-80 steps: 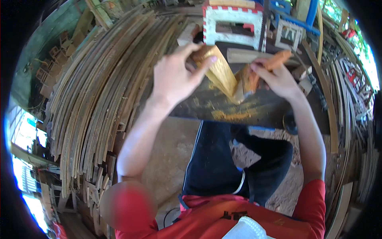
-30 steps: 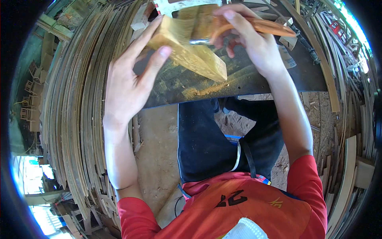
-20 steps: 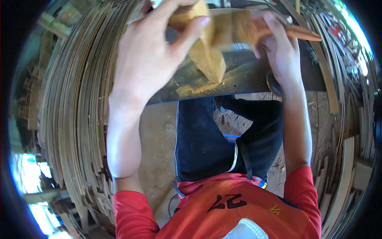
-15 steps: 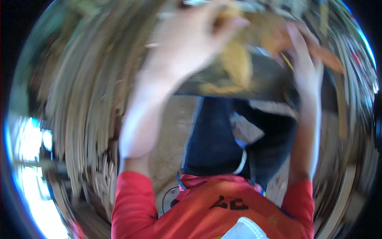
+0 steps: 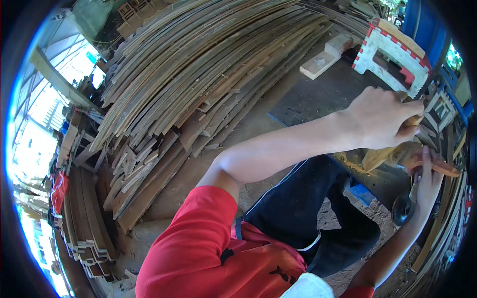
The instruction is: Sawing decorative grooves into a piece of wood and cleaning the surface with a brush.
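My left hand is closed on a yellowish wood block, whose upper part it largely hides. The block leans over a dark work board dusted with pale sawdust. Just below it, my right hand grips the orange handle of a wide paintbrush, its head beside the block. A round black object lies below the brush, partly behind my right wrist.
Long planks are piled across the left and top. A white and red plastic stool stands at the back right near short wood pieces. A red bag hangs at the far left. My legs are below the board's edge.
My view has swung left, so both hands and the block now appear at the right of the picture. My hands still hold the block and brush.
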`<state>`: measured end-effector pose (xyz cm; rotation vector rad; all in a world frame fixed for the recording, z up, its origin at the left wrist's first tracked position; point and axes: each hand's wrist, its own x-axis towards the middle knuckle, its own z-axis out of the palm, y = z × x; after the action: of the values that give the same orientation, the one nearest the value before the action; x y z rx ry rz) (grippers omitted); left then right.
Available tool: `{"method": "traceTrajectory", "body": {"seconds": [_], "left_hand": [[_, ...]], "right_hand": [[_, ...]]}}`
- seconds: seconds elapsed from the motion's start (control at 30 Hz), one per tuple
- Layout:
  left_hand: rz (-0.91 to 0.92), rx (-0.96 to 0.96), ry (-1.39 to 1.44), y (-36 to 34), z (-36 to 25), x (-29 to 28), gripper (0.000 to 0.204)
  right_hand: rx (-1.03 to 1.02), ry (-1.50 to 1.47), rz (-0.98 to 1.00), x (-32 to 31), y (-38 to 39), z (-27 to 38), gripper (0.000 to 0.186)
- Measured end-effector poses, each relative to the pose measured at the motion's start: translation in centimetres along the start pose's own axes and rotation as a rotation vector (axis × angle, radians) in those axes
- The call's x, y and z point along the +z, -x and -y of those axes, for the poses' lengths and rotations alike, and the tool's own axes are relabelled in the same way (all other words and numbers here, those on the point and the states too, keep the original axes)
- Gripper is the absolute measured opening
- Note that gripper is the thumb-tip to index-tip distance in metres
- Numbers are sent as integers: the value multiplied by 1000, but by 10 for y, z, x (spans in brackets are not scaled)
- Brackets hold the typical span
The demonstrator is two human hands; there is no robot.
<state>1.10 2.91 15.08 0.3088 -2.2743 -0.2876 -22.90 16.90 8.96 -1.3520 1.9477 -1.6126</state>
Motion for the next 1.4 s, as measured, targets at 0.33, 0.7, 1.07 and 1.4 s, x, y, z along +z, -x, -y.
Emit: {"method": "traceTrajectory", "body": {"seconds": [0.33, 0.7, 1.07, 1.4], "left_hand": [[170, -196, 102, -16, 14, -2, 27], [-53, -147, 174, -2, 15, 12, 33], [-101, -194, 260, -1, 26, 19, 25], [-156, -104, 159, -23, -1, 42, 19]], "right_hand": [[-28, -69, 47, 6, 1, -3, 38], [-30, -33, 68, 18, 7, 27, 35], [-45, -276, -10, 32, 15, 15, 36], [6, -62, 19, 19, 4, 59, 41]]}}
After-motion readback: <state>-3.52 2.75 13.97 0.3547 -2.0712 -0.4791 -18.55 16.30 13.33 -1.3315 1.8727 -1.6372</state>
